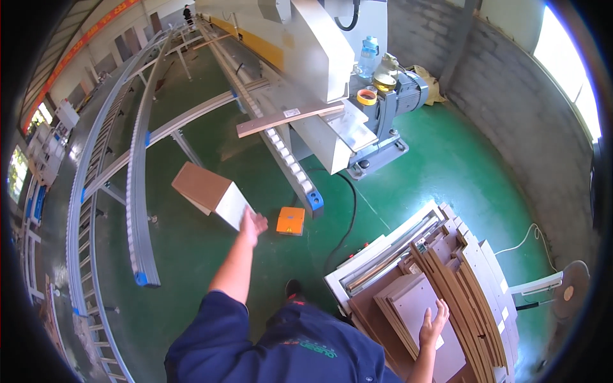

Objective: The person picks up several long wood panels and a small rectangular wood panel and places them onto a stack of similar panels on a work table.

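My left hand (253, 225) reaches forward with its fingers apart, overlapping the white side of a box-shaped piece (203, 185) with a brown top; whether they touch I cannot tell. Just right of that hand, an orange foot-pedal-like box (290, 221) lies on the green floor. My right hand (434, 324) is open, fingers spread, over a small stack of flat brown panels (412, 300). Nothing shows in either palm. Ahead, a narrow brown board (290, 119) with a white label lies across the roller rail (287, 156) and the machine's plate.
A large white machine (313, 51) stands ahead, with a motor (408, 92), water bottle (368, 57) and tape roll (366, 96) beside it. Long roller conveyors (137, 191) run along the left. Panel stacks (472, 281) fill the right; a black cable (353, 210) crosses the floor.
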Demonstrator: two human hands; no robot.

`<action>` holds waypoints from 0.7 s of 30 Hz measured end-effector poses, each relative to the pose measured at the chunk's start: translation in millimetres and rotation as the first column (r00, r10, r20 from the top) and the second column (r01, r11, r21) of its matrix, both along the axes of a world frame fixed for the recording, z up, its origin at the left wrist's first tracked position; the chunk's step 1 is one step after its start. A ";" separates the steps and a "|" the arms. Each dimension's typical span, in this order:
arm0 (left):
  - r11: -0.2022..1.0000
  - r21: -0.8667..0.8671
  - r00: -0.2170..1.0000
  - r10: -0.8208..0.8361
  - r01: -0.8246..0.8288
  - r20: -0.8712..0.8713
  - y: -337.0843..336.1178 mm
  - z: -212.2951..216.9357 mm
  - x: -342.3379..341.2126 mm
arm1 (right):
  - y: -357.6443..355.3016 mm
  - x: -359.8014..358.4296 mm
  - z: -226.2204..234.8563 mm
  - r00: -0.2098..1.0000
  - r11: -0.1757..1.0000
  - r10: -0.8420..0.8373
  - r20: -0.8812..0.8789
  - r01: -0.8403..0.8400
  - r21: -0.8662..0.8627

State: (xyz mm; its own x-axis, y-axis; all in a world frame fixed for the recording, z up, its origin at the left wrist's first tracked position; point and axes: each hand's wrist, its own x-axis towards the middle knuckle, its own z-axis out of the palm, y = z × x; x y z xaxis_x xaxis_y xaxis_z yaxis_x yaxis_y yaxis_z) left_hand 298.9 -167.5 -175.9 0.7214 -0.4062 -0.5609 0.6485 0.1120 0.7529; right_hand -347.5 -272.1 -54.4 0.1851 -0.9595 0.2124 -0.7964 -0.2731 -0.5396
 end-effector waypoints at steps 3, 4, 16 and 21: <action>0.991 -0.116 0.991 0.082 -0.070 0.107 -41.3 40.6 111.6 | 23.8 10.0 -4.1 0.994 0.994 -0.105 -0.025 0.106 0.037; 0.988 -0.126 0.983 0.103 -0.085 0.149 -53.7 61.3 131.9 | 31.5 10.2 -5.4 0.990 0.990 -0.134 -0.038 0.135 0.042; 0.944 -0.220 0.945 -0.182 0.245 0.270 -160.1 80.9 269.2 | 112.9 79.0 -4.7 0.930 0.933 -0.352 0.100 0.341 0.118; 0.914 -0.283 0.913 -0.178 0.292 0.367 -110.9 75.5 227.3 | 83.0 117.9 12.2 0.965 0.958 -0.257 0.052 0.247 0.148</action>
State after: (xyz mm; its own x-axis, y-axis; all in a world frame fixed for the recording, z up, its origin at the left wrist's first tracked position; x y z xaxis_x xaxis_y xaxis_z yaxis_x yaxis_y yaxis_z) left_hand 526.2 -278.4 -100.4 0.6999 -0.7045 -0.1173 0.4102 0.2621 0.8735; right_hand -229.7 -189.1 -42.2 -0.0771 -0.9940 0.0774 -0.7884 0.0132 -0.6150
